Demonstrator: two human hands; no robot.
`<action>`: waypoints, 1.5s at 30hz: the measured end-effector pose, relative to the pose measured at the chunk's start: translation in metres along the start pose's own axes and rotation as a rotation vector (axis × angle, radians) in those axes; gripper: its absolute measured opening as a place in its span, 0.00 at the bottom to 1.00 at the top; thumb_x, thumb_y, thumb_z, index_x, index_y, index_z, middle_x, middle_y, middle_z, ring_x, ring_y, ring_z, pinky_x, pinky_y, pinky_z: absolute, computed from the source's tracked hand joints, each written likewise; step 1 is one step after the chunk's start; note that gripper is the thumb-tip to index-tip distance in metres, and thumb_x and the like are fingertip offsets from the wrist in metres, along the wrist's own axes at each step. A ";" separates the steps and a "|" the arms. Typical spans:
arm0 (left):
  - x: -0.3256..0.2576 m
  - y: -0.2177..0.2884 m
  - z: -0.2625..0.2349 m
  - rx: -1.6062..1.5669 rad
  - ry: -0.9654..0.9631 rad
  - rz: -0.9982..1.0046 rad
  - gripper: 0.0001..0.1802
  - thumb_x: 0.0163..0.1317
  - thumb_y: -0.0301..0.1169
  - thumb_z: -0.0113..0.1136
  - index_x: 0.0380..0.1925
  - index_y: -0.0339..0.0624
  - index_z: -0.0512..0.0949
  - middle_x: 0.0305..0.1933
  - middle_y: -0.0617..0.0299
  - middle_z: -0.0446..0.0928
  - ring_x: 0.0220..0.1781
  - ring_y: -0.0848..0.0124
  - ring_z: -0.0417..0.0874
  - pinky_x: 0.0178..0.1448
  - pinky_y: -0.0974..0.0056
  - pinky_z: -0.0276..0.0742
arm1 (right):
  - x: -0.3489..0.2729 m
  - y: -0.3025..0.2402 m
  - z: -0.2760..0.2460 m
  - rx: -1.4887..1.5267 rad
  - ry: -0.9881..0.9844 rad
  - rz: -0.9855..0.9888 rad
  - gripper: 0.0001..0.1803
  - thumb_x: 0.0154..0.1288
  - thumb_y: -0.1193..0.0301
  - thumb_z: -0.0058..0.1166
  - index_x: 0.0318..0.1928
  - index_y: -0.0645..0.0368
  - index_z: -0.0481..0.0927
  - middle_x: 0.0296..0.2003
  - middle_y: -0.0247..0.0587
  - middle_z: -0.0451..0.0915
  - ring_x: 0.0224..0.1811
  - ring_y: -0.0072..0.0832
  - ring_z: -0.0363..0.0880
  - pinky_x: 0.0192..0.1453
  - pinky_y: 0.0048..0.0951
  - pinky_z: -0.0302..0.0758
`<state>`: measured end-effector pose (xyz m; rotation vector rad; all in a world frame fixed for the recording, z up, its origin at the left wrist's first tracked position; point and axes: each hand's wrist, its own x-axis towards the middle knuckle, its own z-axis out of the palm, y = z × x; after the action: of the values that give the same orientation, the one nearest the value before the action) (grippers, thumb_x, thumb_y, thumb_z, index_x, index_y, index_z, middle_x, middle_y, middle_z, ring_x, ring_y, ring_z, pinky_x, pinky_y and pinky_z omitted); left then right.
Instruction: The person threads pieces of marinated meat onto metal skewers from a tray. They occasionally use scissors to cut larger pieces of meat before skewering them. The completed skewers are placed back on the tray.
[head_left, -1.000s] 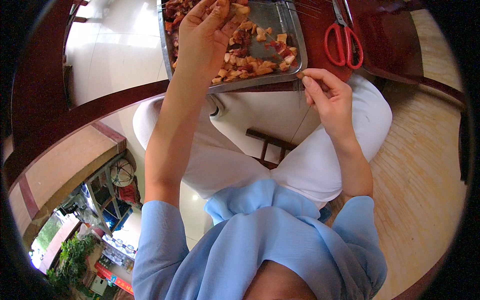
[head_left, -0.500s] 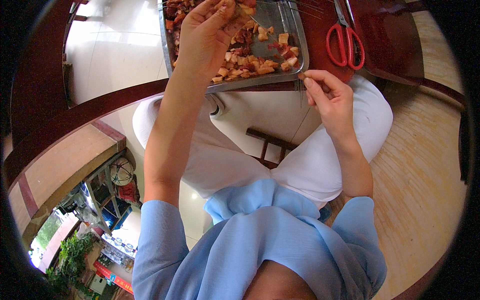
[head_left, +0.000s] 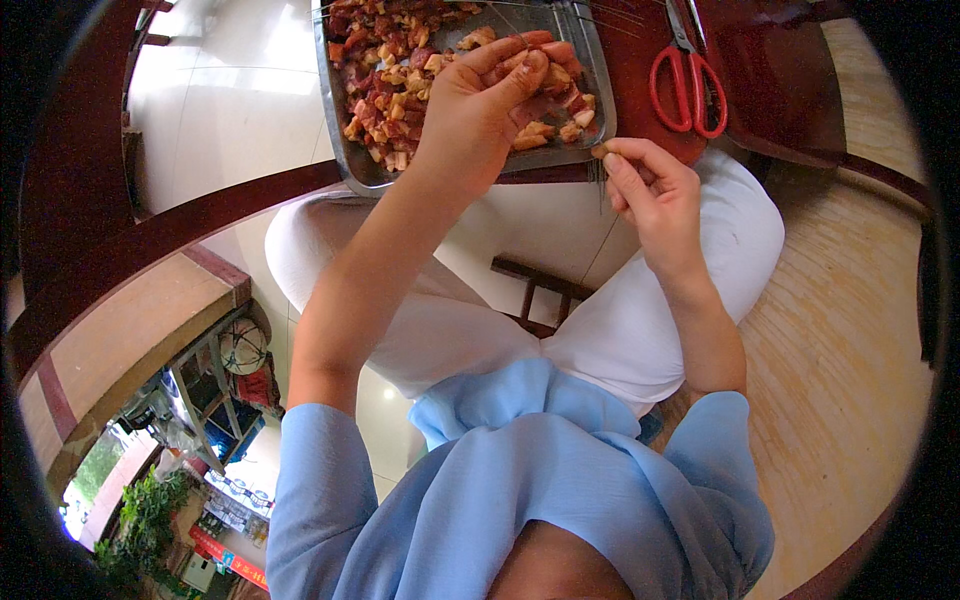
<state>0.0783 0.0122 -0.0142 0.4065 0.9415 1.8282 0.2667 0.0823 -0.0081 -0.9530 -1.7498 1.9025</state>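
A metal tray (head_left: 599, 75) holds many small chunks of diced meat (head_left: 395, 85), reddish and pale. Over its right half hovers my left hand (head_left: 478, 115), thumb and fingers pinched together around a piece of meat that they mostly cover. A thin metal skewer (head_left: 511, 22) sticks out beyond these fingertips toward the far side. By the tray's near right corner, my right hand (head_left: 655, 190) is closed, thumb and forefinger gripping the skewer's near end. Several thin dark rods (head_left: 601, 188) hang just under its fingertips; whether they are held is unclear.
Red-handled scissors (head_left: 688, 95) lie right of the tray on the dark red table (head_left: 635, 100). More thin skewers (head_left: 612, 14) lie across the tray's far right edge. My white-trousered legs (head_left: 640, 330) are below the table edge, with a dark wooden frame (head_left: 535, 290) between them.
My left hand has moved right and nearer, from the tray's far middle toward its right side, uncovering meat on the left. My right hand has barely moved.
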 end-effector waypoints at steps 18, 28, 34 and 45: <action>-0.007 -0.005 0.007 0.052 0.099 0.023 0.23 0.63 0.21 0.61 0.57 0.28 0.69 0.51 0.51 0.80 0.49 0.67 0.84 0.53 0.65 0.83 | 0.012 -0.007 0.004 0.314 -0.099 0.205 0.08 0.69 0.68 0.56 0.43 0.59 0.78 0.21 0.26 0.73 0.18 0.08 0.62 0.18 0.12 0.52; -0.001 0.005 -0.005 0.105 0.124 0.062 0.17 0.66 0.25 0.59 0.53 0.29 0.74 0.54 0.48 0.78 0.54 0.60 0.82 0.57 0.58 0.81 | 0.013 -0.003 0.015 0.295 -0.109 0.195 0.10 0.69 0.68 0.56 0.44 0.61 0.79 0.20 0.26 0.72 0.18 0.08 0.62 0.18 0.13 0.52; -0.002 0.008 -0.002 0.103 0.197 0.089 0.19 0.67 0.29 0.58 0.55 0.31 0.72 0.53 0.50 0.79 0.53 0.62 0.82 0.56 0.59 0.82 | 0.013 -0.007 0.015 0.301 -0.108 0.215 0.10 0.69 0.68 0.56 0.44 0.61 0.79 0.20 0.26 0.72 0.17 0.08 0.62 0.17 0.13 0.51; -0.009 -0.001 -0.004 0.032 0.068 -0.025 0.17 0.65 0.22 0.59 0.52 0.26 0.72 0.46 0.50 0.81 0.45 0.63 0.85 0.51 0.63 0.86 | 0.015 -0.006 0.012 0.297 -0.114 0.203 0.10 0.69 0.67 0.56 0.43 0.60 0.79 0.20 0.26 0.72 0.16 0.08 0.60 0.16 0.13 0.50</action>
<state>0.0802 0.0029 -0.0165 0.3527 1.0199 1.8163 0.2470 0.0848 -0.0053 -0.9556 -1.4164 2.3069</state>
